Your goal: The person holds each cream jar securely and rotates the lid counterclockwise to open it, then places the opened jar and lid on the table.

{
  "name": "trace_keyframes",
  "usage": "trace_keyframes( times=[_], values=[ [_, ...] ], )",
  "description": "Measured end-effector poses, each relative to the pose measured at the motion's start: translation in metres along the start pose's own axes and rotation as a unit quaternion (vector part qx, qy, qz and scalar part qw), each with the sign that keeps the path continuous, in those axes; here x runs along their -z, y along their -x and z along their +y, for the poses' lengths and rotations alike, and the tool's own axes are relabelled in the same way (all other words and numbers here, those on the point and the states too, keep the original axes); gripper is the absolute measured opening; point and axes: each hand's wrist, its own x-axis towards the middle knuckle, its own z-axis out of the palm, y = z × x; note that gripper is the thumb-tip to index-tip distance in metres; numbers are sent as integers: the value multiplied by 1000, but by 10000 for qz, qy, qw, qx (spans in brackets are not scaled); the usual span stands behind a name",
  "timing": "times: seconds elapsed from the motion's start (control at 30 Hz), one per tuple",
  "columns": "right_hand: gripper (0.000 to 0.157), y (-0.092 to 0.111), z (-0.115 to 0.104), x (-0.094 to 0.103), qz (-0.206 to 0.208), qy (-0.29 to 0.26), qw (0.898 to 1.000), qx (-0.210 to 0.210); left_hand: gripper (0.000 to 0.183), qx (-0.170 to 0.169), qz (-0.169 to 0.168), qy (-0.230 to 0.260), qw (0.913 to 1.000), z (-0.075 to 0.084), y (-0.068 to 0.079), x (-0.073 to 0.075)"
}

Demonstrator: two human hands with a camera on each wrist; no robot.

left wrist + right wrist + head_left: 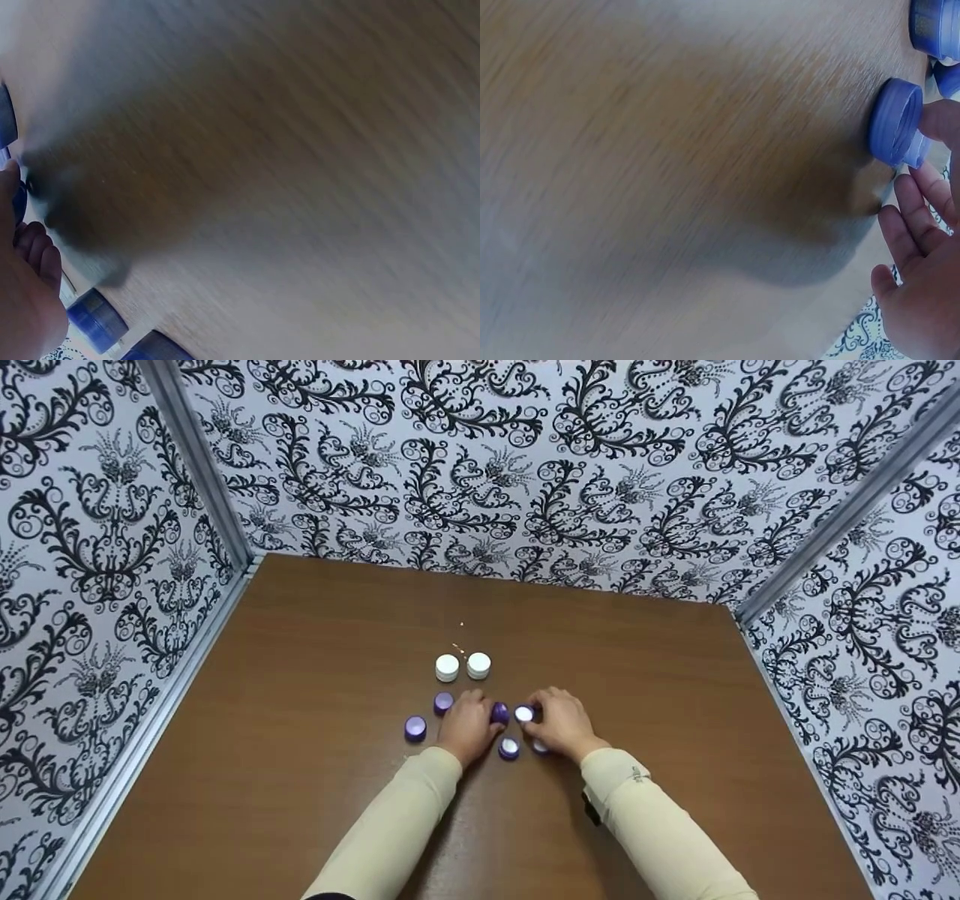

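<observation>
My left hand point(469, 727) pinches a purple cap point(500, 713) tipped on its side between thumb and fingers. Just right of it, my right hand point(562, 725) holds another purple cap point(524, 714) with a pale top, gripped between thumb and fingertips. Below the hands lies a pale-topped purple cap point(509, 748). Another cap point(540, 747) is partly hidden under the right hand; in the right wrist view a hollow purple cap point(895, 122) stands in front of the thumb. Left of my left hand sit two purple caps, one nearer point(443, 703) and one farther point(415, 728).
Two white round caps or small tubs, a left one point(447, 667) and a right one point(478, 665), stand beyond the hands. Small light specks lie behind them on the brown wooden table point(337, 660). Patterned walls point(480, 472) enclose its back and sides.
</observation>
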Motion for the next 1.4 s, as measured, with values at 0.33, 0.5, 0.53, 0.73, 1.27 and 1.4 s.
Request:
trace_keyframes(
  times=[0.33,0.5,0.53,0.73,1.27,1.4],
  values=[
    [35,0,-4,2,-33,-56,10000,14,38,156,-57,-171,9997,-4,-2,-4],
    [34,0,-5,2,-51,-49,10000,-23,40,259,-171,-279,9991,-2,-4,-4],
    [34,0,-5,2,-54,-39,10000,-28,40,293,-210,-287,9989,-1,-5,-4],
    [34,0,-4,1,-62,-11,10000,-16,40,480,-426,-403,9971,4,-7,0],
    [36,-1,-1,0,-100,-18,9999,-77,42,551,-546,-480,9958,4,-9,-2],
    [36,0,-1,0,-68,-26,10000,-62,41,506,-546,-473,9961,4,-9,-1]
  ],
)
